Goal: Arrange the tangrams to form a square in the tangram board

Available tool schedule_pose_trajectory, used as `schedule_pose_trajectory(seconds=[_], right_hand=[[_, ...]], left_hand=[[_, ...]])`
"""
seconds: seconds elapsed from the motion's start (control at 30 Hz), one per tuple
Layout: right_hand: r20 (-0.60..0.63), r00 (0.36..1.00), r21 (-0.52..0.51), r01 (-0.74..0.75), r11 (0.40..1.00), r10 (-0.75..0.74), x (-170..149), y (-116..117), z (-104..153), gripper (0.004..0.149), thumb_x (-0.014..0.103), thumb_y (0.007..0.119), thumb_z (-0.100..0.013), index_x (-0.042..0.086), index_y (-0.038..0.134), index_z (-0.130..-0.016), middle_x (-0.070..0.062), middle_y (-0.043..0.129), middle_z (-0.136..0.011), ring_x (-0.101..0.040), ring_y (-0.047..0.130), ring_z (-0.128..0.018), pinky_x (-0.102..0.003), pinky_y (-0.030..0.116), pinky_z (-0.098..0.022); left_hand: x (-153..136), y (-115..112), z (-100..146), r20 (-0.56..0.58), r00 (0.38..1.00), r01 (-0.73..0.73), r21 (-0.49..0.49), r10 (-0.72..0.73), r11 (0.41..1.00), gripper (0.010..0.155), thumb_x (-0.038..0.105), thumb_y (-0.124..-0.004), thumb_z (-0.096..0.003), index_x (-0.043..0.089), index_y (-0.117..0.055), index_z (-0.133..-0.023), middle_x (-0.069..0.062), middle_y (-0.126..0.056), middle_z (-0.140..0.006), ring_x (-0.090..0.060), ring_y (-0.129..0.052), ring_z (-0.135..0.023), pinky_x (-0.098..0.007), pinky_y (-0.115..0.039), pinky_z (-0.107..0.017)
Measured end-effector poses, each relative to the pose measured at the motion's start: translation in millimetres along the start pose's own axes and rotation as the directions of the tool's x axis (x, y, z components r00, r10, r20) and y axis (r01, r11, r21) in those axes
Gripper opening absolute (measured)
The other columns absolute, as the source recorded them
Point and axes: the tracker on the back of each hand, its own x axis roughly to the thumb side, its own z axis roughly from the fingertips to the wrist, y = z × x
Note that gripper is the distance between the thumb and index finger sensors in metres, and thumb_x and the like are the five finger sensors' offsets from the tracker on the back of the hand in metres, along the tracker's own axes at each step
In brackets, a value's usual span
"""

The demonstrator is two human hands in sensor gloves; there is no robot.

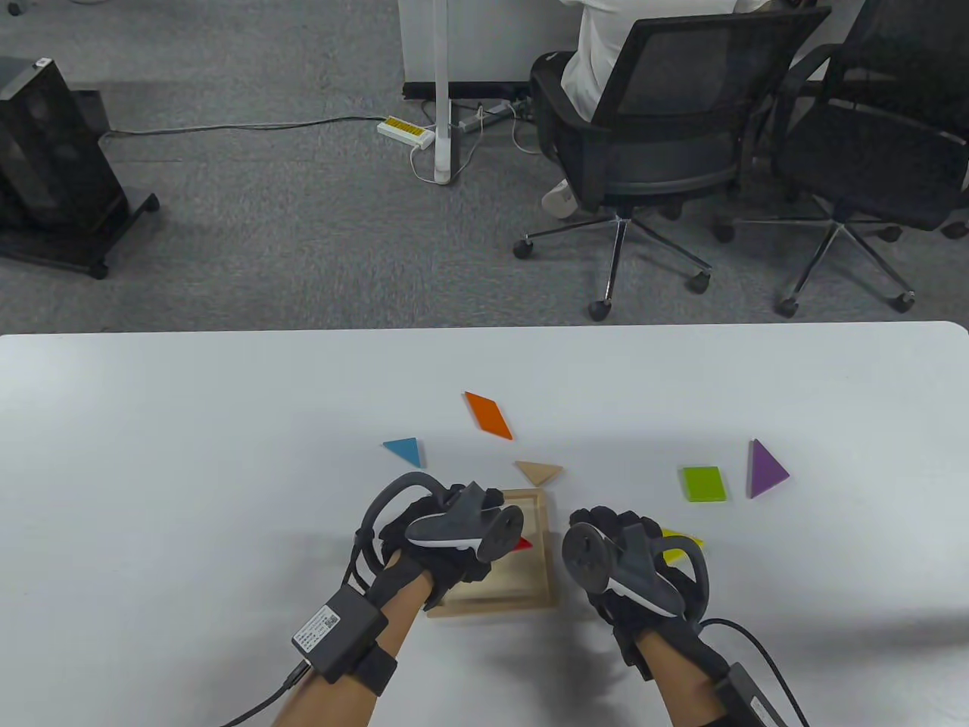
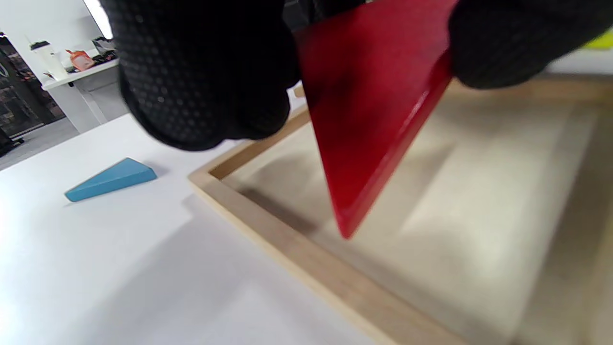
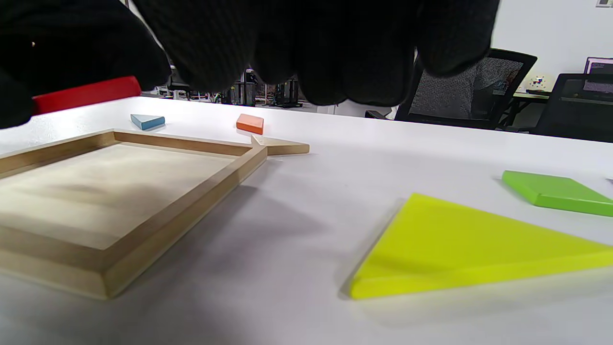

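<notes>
My left hand (image 1: 496,539) hovers over the wooden tangram board (image 1: 530,587) and pinches a red triangle (image 2: 368,120) between thumb and fingers (image 2: 206,76). The triangle hangs tilted, its tip pointing down just above the board's bare floor (image 2: 479,215). My right hand (image 1: 609,534) hangs right of the board with loosely curled fingers (image 3: 335,52) that hold nothing. A yellow triangle (image 3: 469,244) lies flat on the table below it, partly hidden under the hand in the table view.
Loose pieces lie beyond the board: a blue triangle (image 1: 403,450), an orange parallelogram (image 1: 488,414), a wood-coloured triangle (image 1: 539,472) touching the board's far corner, a green square (image 1: 704,483) and a purple triangle (image 1: 766,469). Office chairs stand past the table's far edge.
</notes>
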Motion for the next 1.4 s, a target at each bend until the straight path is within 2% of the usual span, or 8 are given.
schedule_pose_trajectory(seconds=[0.33,0.57,1.13,1.4], right_hand=[[-0.006,1.0,0.017,-0.019,1.0,0.019,-0.5,5.5,-2.6,0.059,0.033,0.079,-0.049,0.014,0.068,-0.104,-0.014,0.072,-0.107,-0.042,0.077,-0.089,-0.065,0.059,-0.073],[-0.014,1.0,0.02,-0.024,1.0,0.024,-3.1,6.7,-3.6,0.059,0.033,0.079,-0.049,0.014,0.068,-0.104,-0.014,0.072,-0.108,-0.042,0.077,-0.09,-0.065,0.059,-0.073],[-0.038,0.999,0.043,-0.035,0.998,0.037,-10.7,13.6,-8.1,0.059,0.033,0.079,-0.049,0.014,0.068,-0.104,-0.014,0.072,-0.108,-0.043,0.077,-0.09,-0.065,0.059,-0.073],[-0.045,0.998,0.061,-0.039,0.997,0.042,-13.4,15.8,-10.1,0.058,0.032,0.078,-0.049,0.014,0.068,-0.104,-0.014,0.071,-0.108,-0.043,0.077,-0.09,-0.065,0.059,-0.073]], left_hand=[[20.6,-11.3,-15.7,0.067,0.998,0.021,-0.133,-0.013,0.991,0.091,0.063,-0.081,-0.0448,0.017,-0.044,-0.114,-0.027,-0.082,-0.093,-0.035,-0.107,-0.059,-0.037,-0.098,-0.041],[23.8,-20.3,-22.3,0.075,0.997,0.02,-0.186,-0.006,0.982,0.09,0.062,-0.08,-0.0461,0.017,-0.043,-0.114,-0.026,-0.081,-0.094,-0.035,-0.107,-0.059,-0.038,-0.098,-0.042],[29.4,-27.4,-28.6,0.065,0.998,0.027,-0.258,-0.01,0.966,0.086,0.061,-0.078,-0.0482,0.02,-0.041,-0.115,-0.026,-0.078,-0.098,-0.036,-0.106,-0.062,-0.039,-0.096,-0.044],[25.1,-26.3,-27.1,0.066,0.996,-0.042,-0.278,0.062,0.96,0.082,0.059,-0.077,-0.0496,0.022,-0.045,-0.115,-0.026,-0.079,-0.1,-0.038,-0.104,-0.065,-0.041,-0.095,-0.047]])
